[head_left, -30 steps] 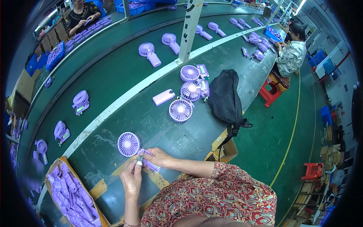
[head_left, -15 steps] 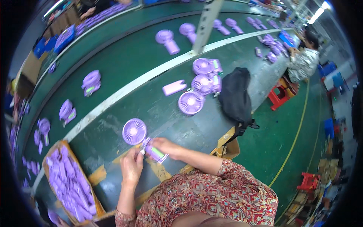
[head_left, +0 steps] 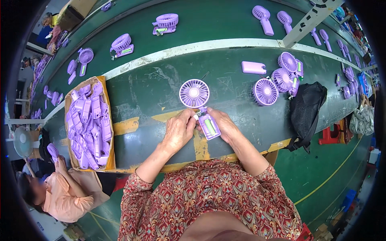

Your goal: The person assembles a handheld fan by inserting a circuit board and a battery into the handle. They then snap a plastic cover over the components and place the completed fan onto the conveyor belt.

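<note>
In front of me, a purple handheld fan (head_left: 194,93) lies with its round grille away from me. Its handle is open toward me and shows a green battery cell (head_left: 209,127) inside. My right hand (head_left: 223,125) grips this handle from the right side. My left hand (head_left: 179,127) pinches at the neck between grille and handle, where a small white piece shows at the fingertips. What exactly the left fingers hold there is partly hidden. To the right are several more fans, one with its grille (head_left: 265,91) facing up, and a loose pink-purple handle cover (head_left: 253,67).
On my left stands a cardboard box (head_left: 113,154) full of purple handle shells. A black mesh bag (head_left: 307,105) lies at the right bench edge. Beyond the white rail (head_left: 161,54), fans rest on the green belt (head_left: 225,24). A co-worker (head_left: 66,197) at lower left holds a fan.
My view has swung to the left, bringing the box and the co-worker further in. Both hands remain on the fan, whose handle now points more straight toward me.
</note>
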The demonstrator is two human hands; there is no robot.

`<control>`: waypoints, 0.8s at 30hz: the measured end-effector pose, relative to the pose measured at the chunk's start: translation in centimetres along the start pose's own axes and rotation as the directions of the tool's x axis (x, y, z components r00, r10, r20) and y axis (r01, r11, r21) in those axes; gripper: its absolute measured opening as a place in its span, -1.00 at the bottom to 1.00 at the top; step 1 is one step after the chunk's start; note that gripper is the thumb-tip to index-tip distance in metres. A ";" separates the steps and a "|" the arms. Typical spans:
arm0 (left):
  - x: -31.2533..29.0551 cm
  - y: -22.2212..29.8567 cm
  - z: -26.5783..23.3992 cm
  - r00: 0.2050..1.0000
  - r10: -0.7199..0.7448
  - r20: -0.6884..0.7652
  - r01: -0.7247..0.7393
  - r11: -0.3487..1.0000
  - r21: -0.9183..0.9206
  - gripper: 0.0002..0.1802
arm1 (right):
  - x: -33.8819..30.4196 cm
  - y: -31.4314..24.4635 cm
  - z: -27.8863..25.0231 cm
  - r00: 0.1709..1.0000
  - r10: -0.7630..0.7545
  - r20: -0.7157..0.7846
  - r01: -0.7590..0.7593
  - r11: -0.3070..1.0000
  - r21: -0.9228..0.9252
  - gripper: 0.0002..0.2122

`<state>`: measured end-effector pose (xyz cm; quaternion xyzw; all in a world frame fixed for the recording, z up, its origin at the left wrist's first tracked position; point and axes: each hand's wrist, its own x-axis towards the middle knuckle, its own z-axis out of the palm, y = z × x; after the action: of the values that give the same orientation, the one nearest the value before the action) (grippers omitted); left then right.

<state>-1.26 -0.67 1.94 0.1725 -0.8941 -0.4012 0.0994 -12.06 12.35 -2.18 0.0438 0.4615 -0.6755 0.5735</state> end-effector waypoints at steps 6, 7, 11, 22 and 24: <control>0.0 -0.1 0.7 1.000 0.006 0.003 -0.006 1.000 -0.001 -0.90 | -0.2 -0.4 0.0 1.000 0.004 0.020 -0.004 1.000 0.027 -0.62; 0.0 -0.1 0.7 1.000 0.006 0.007 -0.006 1.000 -0.001 -0.90 | -0.2 -0.4 0.0 1.000 0.005 0.031 -0.006 0.999 0.040 -0.61; 0.0 -0.1 0.8 0.996 0.082 -0.020 -0.080 0.993 0.090 -0.90 | 0.1 -0.2 -0.2 0.999 -0.005 0.036 0.004 1.000 0.023 -0.62; 0.0 -0.1 1.6 0.997 0.038 -0.069 -0.037 0.999 0.026 -0.93 | -0.7 -0.6 -0.1 1.000 -0.023 0.015 0.023 1.000 0.003 -0.69; -0.1 -0.2 1.8 0.995 0.050 -0.092 -0.047 0.998 0.032 -0.93 | -0.5 -0.3 -0.2 1.000 -0.026 0.016 0.026 1.000 -0.006 -0.69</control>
<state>-1.73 0.44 0.60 0.1707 -0.8983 -0.3770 0.1478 -12.24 12.83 -1.81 0.0305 0.4594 -0.6816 0.5686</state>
